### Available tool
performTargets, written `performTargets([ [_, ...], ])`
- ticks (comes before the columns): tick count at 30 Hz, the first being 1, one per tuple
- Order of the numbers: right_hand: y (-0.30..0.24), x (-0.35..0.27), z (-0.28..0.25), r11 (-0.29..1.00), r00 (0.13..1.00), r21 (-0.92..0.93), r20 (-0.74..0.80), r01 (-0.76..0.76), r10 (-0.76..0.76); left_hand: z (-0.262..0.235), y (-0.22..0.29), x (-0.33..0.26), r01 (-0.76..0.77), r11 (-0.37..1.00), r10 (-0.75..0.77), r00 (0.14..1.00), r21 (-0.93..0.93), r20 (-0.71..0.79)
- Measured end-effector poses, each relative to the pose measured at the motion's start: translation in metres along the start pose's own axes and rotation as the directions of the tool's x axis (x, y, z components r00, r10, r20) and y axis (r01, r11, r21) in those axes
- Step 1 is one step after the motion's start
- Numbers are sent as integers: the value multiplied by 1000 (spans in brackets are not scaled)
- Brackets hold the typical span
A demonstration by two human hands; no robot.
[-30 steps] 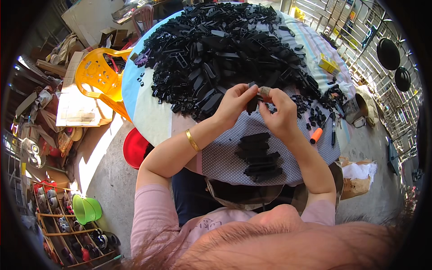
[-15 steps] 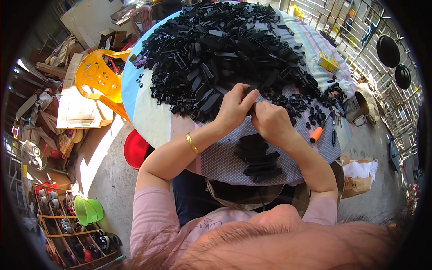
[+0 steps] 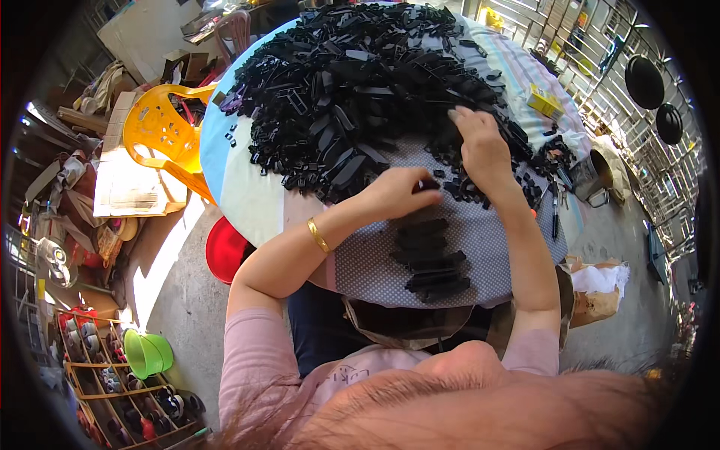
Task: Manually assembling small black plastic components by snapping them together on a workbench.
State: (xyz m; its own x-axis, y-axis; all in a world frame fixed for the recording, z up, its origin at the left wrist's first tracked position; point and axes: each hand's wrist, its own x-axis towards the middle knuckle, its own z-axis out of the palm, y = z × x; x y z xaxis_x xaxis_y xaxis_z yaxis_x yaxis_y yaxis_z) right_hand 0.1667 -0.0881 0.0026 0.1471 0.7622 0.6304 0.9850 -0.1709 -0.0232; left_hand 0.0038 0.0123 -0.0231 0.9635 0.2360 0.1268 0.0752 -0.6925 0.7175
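A large heap of black plastic pieces point(image 3: 352, 82), long flat ones and small ones mixed, covers much of the round table. Just in front of it, my left hand point(image 3: 397, 193) is curled, with a dark plastic piece point(image 3: 428, 184) showing between thumb and fingers; blur hides its shape. Below that hand lies a stack of long black strips point(image 3: 433, 262) on the dotted cloth, its far end smeared. Reaching to the heap's right-hand part, my right hand point(image 3: 484, 150) has its fingers stretched out over the pieces, and no piece can be made out in them.
On the right of the table are a yellow box point(image 3: 545, 101), a dark pen-like tool point(image 3: 556, 217) and a metal mug point(image 3: 592, 176). A yellow plastic chair point(image 3: 169, 135) and a red basin point(image 3: 225, 251) stand at the left. A green bucket point(image 3: 148, 352) is on the floor.
My hands, together over a small piece before, have parted. The left came down nearer the stack of strips; the right moved up and away to the heap.
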Motion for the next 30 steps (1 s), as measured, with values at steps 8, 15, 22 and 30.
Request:
performTargets([
  [8,17,-3,27,981,983,-64,26,184,-182,-12,19,-2,12,993,-48,951,119,305],
  [15,-29,-6,8,340,937,900,170,-274,304,-12,-5,8,-133,946,23,937,-294,-350],
  [22,-2,-15,11,688,931,627,240,-365,275,-17,-1,9,-3,755,-135,978,-656,-160],
  [30,-12,-21,8,933,939,280,317,-227,133,-16,-4,8,60,780,-216,960,-622,-179],
])
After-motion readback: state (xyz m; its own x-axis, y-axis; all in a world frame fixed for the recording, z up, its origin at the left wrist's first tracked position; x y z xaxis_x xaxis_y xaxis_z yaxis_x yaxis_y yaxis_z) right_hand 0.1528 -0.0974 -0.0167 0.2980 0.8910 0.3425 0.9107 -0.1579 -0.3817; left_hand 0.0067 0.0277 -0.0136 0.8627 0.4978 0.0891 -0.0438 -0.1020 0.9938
